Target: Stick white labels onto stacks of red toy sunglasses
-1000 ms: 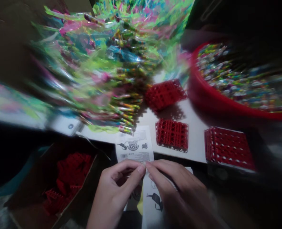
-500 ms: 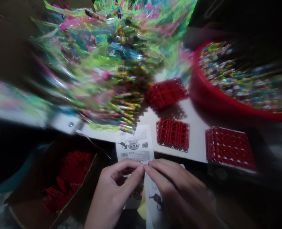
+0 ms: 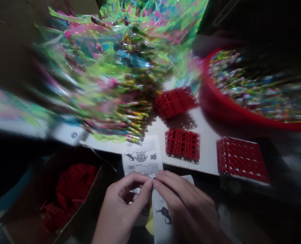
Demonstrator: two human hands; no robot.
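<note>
At the bottom centre, my left hand (image 3: 126,203) pinches the edge of a printed paper strip (image 3: 142,159) between thumb and forefinger. My right hand (image 3: 183,200) meets it there, its fingertips pressed on the same paper. The strip has black print and lies partly over the front edge of the white table (image 3: 208,152). Another printed part hangs below my fingers, beside a yellow piece (image 3: 149,222). A stack of red lattice pieces (image 3: 182,145) lies beyond my right hand.
Many colourful wrapped sticks (image 3: 109,78) are heaped at the back. A red basin (image 3: 206,81) of small items stands right. More red stacks (image 3: 176,101) lie nearby, one (image 3: 243,159) at the table's edge. A box (image 3: 86,200) of red pieces is lower left.
The table and things on it appear slightly lower and further left in view. Both hands keep their pinch on the paper, almost unmoved.
</note>
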